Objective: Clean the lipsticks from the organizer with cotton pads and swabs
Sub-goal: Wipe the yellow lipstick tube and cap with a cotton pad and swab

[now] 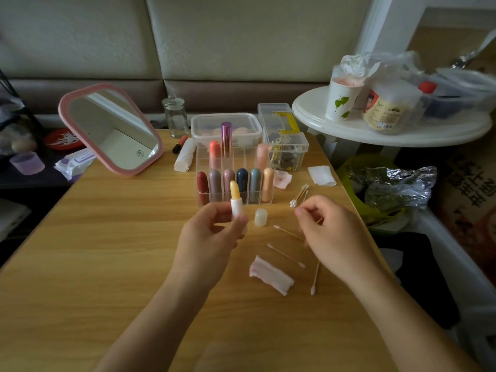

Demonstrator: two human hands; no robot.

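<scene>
Nearest: folded pink-stained cotton pad (pixel 271 275) and three used wooden-stick swabs (pixel 285 255) lie loose on the light wood table (pixel 107 251). Left hand (pixel 212 234) grips the white-tube yellow lip balm (pixel 236 200) upright, uncapped, stick well out. Right hand (pixel 330 232) is pinched on what looks like a thin fresh swab (pixel 319 220), mostly hidden. Small translucent cap (pixel 261 217) stands between the hands. Just beyond: swab pile (pixel 299 196), then the clear acrylic organizer (pixel 234 196) of capped lipsticks.

Risks: pressing the swab sideways could snap or gouge the soft balm; a wrist sweep could knock the cap over or scatter swabs; reusing a stained swab would smear colour.
</scene>
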